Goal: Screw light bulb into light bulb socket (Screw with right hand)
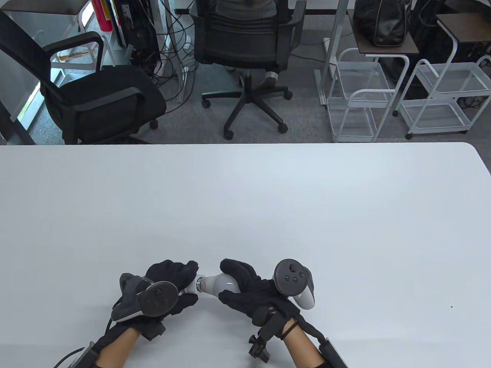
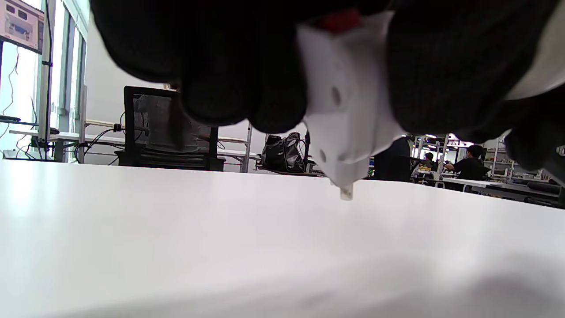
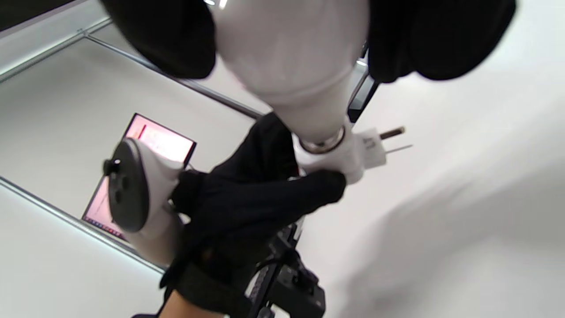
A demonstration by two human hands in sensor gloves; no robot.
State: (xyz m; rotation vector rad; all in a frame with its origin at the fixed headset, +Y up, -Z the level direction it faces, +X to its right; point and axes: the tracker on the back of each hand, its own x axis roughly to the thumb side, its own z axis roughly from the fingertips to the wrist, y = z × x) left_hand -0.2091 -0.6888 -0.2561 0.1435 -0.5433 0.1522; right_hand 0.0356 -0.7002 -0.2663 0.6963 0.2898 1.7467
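A white light bulb (image 1: 219,283) lies level between my two hands near the table's front edge, its metal base set in a white plug-in socket (image 1: 190,287). My right hand (image 1: 245,287) grips the bulb's glass; the bulb fills the top of the right wrist view (image 3: 291,57). My left hand (image 1: 172,281) grips the socket. In the right wrist view the socket (image 3: 344,152) shows its two plug prongs and my left hand's fingers (image 3: 265,194) wrap it. In the left wrist view the socket (image 2: 344,115) hangs between my gloved fingers (image 2: 212,57), just above the table.
The white table (image 1: 245,199) stretches wide beyond my hands. Black office chairs (image 1: 96,92) and white wire carts (image 1: 437,99) stand on the floor past its far edge.
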